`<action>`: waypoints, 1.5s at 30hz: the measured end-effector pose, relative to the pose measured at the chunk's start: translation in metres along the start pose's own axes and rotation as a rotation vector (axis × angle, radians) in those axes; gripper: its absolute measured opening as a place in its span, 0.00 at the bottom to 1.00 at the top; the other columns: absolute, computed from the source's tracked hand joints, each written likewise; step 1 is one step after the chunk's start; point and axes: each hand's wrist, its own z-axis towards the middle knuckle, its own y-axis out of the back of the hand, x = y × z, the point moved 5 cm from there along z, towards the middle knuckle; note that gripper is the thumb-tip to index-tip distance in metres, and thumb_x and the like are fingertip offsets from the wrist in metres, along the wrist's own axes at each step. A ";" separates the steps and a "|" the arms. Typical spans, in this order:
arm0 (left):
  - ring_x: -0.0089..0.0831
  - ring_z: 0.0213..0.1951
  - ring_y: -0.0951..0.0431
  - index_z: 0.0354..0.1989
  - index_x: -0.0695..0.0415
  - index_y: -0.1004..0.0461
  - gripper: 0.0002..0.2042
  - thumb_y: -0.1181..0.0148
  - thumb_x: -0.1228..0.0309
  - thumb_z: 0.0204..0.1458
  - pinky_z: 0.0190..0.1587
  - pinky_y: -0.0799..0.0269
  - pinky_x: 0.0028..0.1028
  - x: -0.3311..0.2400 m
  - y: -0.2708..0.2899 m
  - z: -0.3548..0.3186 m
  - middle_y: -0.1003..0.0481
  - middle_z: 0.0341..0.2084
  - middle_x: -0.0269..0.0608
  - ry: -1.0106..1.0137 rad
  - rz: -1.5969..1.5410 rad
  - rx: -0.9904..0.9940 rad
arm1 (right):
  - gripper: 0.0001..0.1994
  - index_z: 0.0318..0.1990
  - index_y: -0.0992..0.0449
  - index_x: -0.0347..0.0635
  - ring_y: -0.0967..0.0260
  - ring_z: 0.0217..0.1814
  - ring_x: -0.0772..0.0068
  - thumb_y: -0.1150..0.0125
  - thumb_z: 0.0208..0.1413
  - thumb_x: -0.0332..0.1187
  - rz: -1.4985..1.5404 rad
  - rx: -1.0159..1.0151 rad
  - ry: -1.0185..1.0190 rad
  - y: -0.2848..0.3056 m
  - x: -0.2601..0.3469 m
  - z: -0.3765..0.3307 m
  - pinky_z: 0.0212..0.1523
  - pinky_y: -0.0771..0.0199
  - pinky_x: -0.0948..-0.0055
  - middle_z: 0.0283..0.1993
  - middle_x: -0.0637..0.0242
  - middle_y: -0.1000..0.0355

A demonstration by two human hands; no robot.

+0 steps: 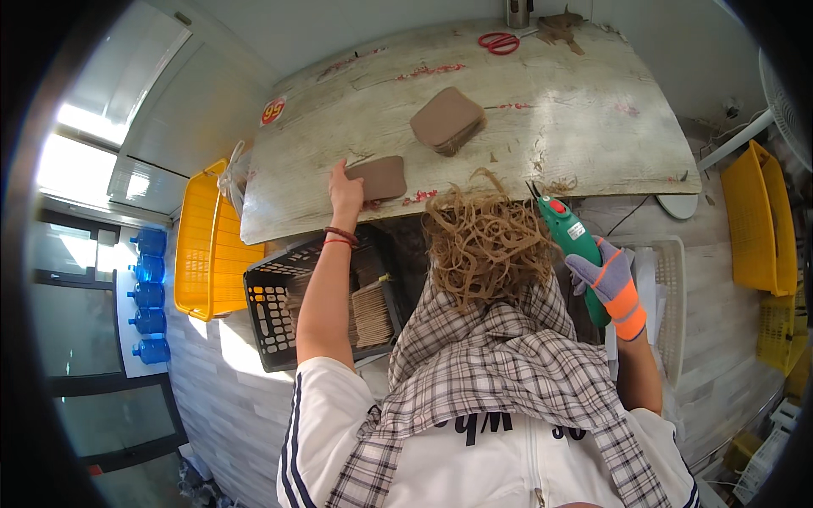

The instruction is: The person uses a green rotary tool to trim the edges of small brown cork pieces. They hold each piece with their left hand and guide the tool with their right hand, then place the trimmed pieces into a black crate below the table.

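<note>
A weathered, pale wooden tabletop [542, 110] is stretching across the upper half of the view, with a white wall behind it. Your left hand [345, 191], bare, is lying flat with fingers extended, its fingertips touching the left edge of a single brown cardboard piece [378, 177] at about 10 o'clock. Your right hand [611, 279], in a grey and orange glove, is wrapping closed around a green electric cutter [574, 245] at 3 o'clock. A tangle of cardboard strips [484, 241] is piling up at centre. A stack of brown pieces [448, 120] is sitting at 12 o'clock, with red scissors [500, 41] beyond it.
</note>
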 end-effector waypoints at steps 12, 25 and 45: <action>0.49 0.68 0.56 0.56 0.60 0.33 0.31 0.35 0.56 0.44 0.66 0.62 0.47 -0.146 -0.080 0.007 0.44 0.63 0.50 -0.526 0.326 0.063 | 0.21 0.47 0.31 0.32 0.32 0.21 0.81 0.33 0.50 0.35 -0.020 -0.053 -0.017 0.000 -0.018 0.002 0.20 0.31 0.80 0.27 0.67 0.28; 0.35 0.43 0.26 0.45 0.59 0.34 0.14 0.40 0.78 0.51 0.45 0.29 0.35 -0.197 -0.064 -0.059 0.27 0.42 0.40 0.095 -1.406 0.290 | 0.20 0.44 0.29 0.33 0.36 0.23 0.87 0.31 0.48 0.36 0.122 -0.115 0.037 0.003 0.009 -0.001 0.24 0.35 0.82 0.25 0.71 0.29; 0.37 0.53 0.30 0.52 0.59 0.36 0.17 0.47 0.84 0.53 0.59 0.34 0.40 -0.270 -0.109 -0.156 0.31 0.51 0.42 0.413 -2.044 0.403 | 0.19 0.43 0.28 0.36 0.36 0.20 0.89 0.29 0.47 0.37 0.234 -0.189 0.101 0.007 0.048 -0.019 0.20 0.36 0.85 0.23 0.74 0.30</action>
